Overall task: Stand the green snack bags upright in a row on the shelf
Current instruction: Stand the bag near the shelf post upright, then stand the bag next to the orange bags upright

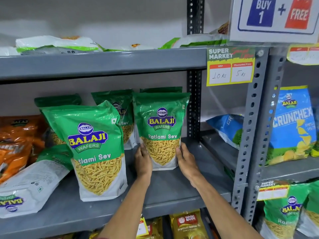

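Note:
On the grey shelf (172, 192) a green Ratlami Sev bag (161, 125) stands upright at the right end. My left hand (143, 161) presses its lower left edge and my right hand (187, 161) its lower right edge. A second green bag (93, 147) stands upright nearer the front, to the left. Behind these, two more green bags (120, 107) stand at the back, partly hidden. Another green bag (29, 187) lies flat on its face at the front left.
Orange snack bags (15, 144) fill the shelf's left end. A perforated grey upright (250, 144) bounds the shelf on the right, with blue Crunchex bags (293, 125) beyond it. A price tag (230, 68) hangs from the shelf above. Yellow tea packs (188, 225) sit below.

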`<state>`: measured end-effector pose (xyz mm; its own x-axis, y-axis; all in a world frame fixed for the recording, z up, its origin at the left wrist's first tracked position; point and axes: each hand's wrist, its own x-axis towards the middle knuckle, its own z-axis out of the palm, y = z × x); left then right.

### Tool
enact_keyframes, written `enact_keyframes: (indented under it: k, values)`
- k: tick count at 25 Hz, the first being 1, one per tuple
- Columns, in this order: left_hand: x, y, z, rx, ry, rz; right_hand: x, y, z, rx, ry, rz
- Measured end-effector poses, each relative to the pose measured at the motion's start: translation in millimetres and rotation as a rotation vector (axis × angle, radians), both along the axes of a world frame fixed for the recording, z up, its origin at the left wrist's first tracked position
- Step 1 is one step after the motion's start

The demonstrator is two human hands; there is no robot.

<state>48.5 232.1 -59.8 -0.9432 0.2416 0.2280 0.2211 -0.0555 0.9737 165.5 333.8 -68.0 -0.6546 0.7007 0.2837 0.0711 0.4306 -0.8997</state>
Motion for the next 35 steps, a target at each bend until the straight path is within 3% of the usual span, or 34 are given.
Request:
enact_keyframes:
  k: [9, 18, 20, 23, 26, 29, 35]
  values:
    - [41, -36, -1, -0.144, 0.109, -0.018, 38, -20, -1, -0.063, -0.015, 0.058]
    - [72, -63, -9, -0.131, 0.117, -0.052, 75, -42, -7, 0.008, -0.007, 0.061]
    - [75, -69, -7, -0.157, 0.181, 0.002, 78, -54, -7, 0.065, 0.085, -0.025]
    - [84, -96, -8, -0.049, 0.381, 0.024, 81, -84, -16, 0.279, 0.380, -0.200]
    - [80, -134, 2, 0.051, 0.511, -0.076, 61, -127, -9, 0.466, 0.518, -0.065]
    - [54, -176, 24, 0.055, 0.541, -0.018, 28, -177, 13, 0.459, 0.560, 0.156]
    - [-24, -276, 44, 0.132, 0.467, 0.135, -47, -260, 23, 0.391, 0.369, 0.353]
